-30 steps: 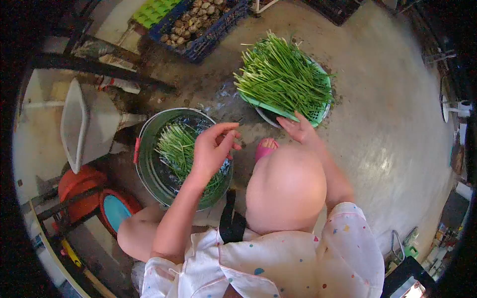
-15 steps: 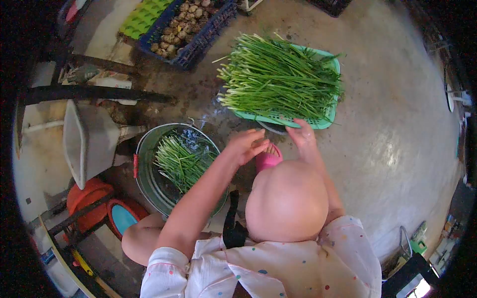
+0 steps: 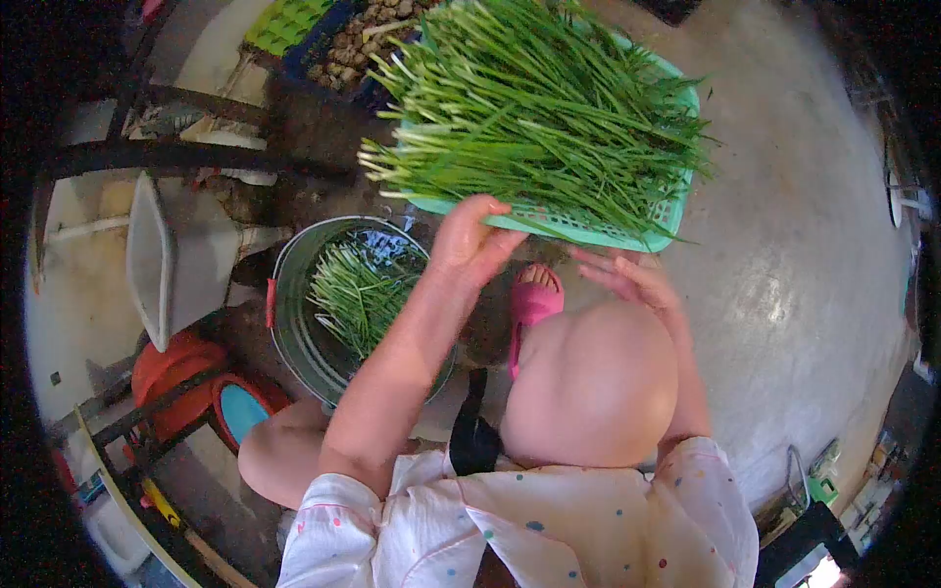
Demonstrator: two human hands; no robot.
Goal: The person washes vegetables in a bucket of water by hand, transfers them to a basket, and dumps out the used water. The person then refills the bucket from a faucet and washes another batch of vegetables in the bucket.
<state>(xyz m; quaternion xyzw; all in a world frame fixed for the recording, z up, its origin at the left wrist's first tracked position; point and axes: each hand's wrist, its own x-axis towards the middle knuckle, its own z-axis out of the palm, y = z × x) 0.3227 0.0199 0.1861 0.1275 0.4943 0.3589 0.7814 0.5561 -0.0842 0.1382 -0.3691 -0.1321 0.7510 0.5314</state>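
Observation:
A light green plastic basket (image 3: 588, 233) heaped with long green stalks (image 3: 539, 118) is raised and fills the upper middle. My left hand (image 3: 472, 240) grips its near rim at the left, with the thumb along the edge. Just below the rim, farther right, is my right hand (image 3: 632, 274), its fingers stretched out and apart beneath the basket's near side. At the lower left a metal bucket (image 3: 294, 323) holds water and more green stalks (image 3: 358, 299) with pale ends.
Behind the basket is a blue crate (image 3: 306, 49) of brown round bulbs (image 3: 348, 54). A red tub (image 3: 176, 377) and a white container (image 3: 152, 260) stand left. My foot in a pink sandal (image 3: 536, 299) is below the basket.
The basket has come up off the floor and nearer, looking larger. My left hand has moved from over the bucket to the basket's rim. My right hand has shifted below and right.

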